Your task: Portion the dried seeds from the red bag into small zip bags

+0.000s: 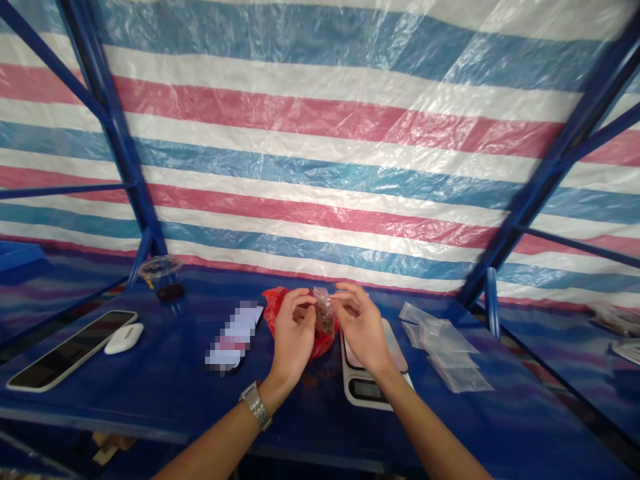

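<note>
Pinching clear baggie [325, 319] | btwn L hand [293, 333], R hand [363, 327] | upright

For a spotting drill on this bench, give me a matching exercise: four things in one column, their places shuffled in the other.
Things
1. small clear plastic bag with brown contents
2. white digital scale
3. pile of empty clear plastic bags
4. white oval plastic object

Places
A. far left, beside the long dark-screened tablet
B. on the blue table, right of the scale
C. pinched between the left hand and the right hand
D. partly under the right hand

Pairs: 1-C, 2-D, 3-B, 4-A
</note>
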Action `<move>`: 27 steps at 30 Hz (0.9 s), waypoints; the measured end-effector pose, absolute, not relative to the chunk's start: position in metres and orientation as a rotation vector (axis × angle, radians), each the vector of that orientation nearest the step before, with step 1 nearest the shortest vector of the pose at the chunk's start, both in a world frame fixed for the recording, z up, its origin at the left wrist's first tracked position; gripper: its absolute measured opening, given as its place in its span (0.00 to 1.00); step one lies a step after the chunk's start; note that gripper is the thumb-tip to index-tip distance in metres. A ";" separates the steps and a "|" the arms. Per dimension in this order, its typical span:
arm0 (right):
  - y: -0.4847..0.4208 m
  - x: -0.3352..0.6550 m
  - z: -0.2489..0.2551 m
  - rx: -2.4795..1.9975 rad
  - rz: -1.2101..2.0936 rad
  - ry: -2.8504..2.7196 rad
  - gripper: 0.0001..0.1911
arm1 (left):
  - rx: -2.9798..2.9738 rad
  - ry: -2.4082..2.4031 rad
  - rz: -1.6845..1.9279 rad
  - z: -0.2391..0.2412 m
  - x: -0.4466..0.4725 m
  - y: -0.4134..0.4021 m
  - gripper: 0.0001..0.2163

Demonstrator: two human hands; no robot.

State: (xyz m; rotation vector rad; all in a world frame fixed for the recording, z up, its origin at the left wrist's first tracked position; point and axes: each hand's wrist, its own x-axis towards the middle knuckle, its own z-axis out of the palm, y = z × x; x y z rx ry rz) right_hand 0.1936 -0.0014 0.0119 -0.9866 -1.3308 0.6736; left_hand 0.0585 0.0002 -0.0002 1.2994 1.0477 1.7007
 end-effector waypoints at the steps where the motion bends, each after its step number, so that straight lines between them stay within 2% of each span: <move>1: -0.003 0.203 0.018 -1.002 0.652 -1.289 0.18 | 1.329 1.037 1.704 0.004 0.059 -0.003 0.10; 5: -0.007 0.251 0.024 -1.180 0.597 -1.184 0.19 | 1.401 1.032 1.678 0.012 0.062 -0.014 0.08; 8: -0.008 0.283 0.005 -1.372 0.608 -1.333 0.14 | 1.455 1.043 1.635 0.009 0.061 -0.016 0.07; 10: -0.009 0.297 -0.011 -1.492 0.508 -1.465 0.11 | 1.495 1.052 1.596 0.005 0.060 -0.017 0.07; 12: -0.011 0.308 -0.022 -1.569 0.378 -1.554 0.13 | 1.541 1.053 1.565 0.001 0.060 -0.017 0.07; 18: -0.020 0.334 -0.021 -1.574 0.119 -1.539 0.18 | 1.627 1.039 1.505 -0.001 0.062 -0.019 0.06; 27: -0.030 0.344 -0.011 -1.544 0.079 -1.428 0.17 | 1.713 1.009 1.345 -0.009 0.063 -0.011 0.06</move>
